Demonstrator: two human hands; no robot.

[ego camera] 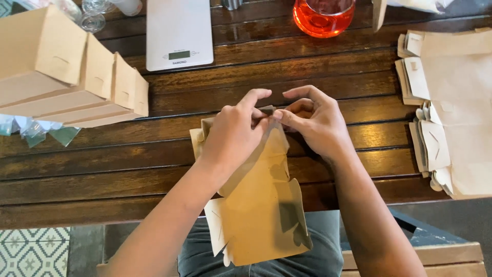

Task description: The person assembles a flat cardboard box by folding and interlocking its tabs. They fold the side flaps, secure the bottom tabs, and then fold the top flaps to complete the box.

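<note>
- Folding in progress: flat brown cardboard box blank (261,205) lies lengthwise toward the person, far end on the wooden table (154,169), near end hanging past the table edge over the lap. That likely frees the near flaps while the far end gets table support.
- Left hand (233,136) sits on top of the blank's far end, thumb and forefinger pinching a small tab (266,110) at the top edge; other fingers curled down against the card, probably pinning it flat.
- Right hand (315,123) meets it from the other side, thumb and forefinger pressed together on the same tab, remaining fingers arched up and clear of the card. The hands touch at the fingertips, so the tab is gripped from both sides.
- Side flaps on the blank stand partly raised; the slot the tab may go into is hidden under the fingers.
- Stack of flat blanks (446,102) lies to the right, well apart but within reach, flaps all facing one way.
- Assembled boxes (66,72) are nested in a row at upper left, out of the work zone.
- White digital scale (179,33) sits at the far edge, nothing on it.
- Glass of red drink (323,15) stands beyond the hands, near the far edge, away from the card.
- Clear plastic bags (36,131) lie under the assembled boxes.
</note>
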